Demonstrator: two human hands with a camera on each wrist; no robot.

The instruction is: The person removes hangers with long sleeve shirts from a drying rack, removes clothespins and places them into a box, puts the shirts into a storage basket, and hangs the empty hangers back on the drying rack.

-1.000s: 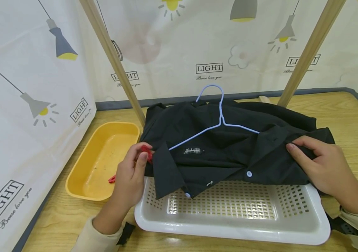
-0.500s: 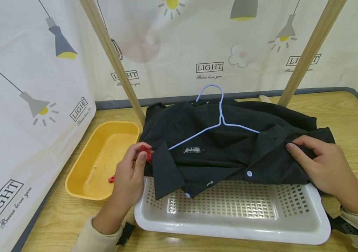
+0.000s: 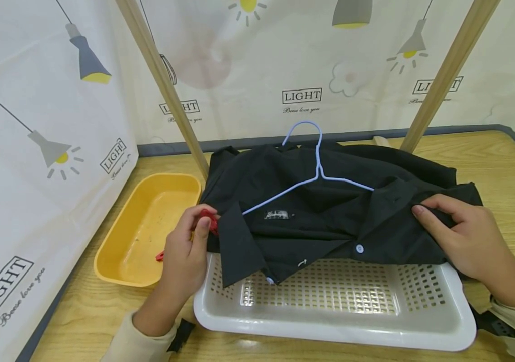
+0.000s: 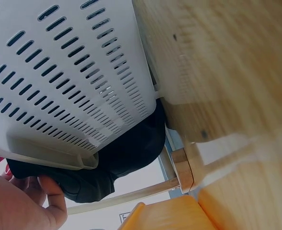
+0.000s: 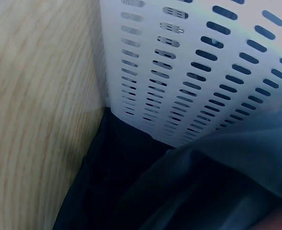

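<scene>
A black shirt (image 3: pixel 284 166) with an inner label and pale buttons lies draped over the back of a white perforated basket (image 3: pixel 330 332). A light-blue hanger (image 3: pixel 318 156) sits in its neck, hook up and arms running under the collar. My left hand (image 3: pixel 185 256) pinches a red clothespin (image 3: pixel 210 222) at the shirt's left edge, thumb toward the camera. In the left wrist view, that hand's fingers (image 4: pixel 50 189) curl against the dark cloth. My right hand (image 3: pixel 472 239) pinches the shirt's right side between thumb and fingers. In the right wrist view, dark folds hide most of that hand.
A yellow tray (image 3: pixel 112 241) stands on the wooden table (image 3: pixel 511 166) to the left, another small red clothespin (image 3: pixel 160 257) showing inside it, partly behind my left hand. Two slanted wooden posts (image 3: pixel 447 75) rise behind the shirt, before a lamp-printed cloth backdrop (image 3: pixel 257 60).
The hands, shirt and hanger hold almost the same places throughout. Only the left fingertips on the red clothespin shift very slightly.
</scene>
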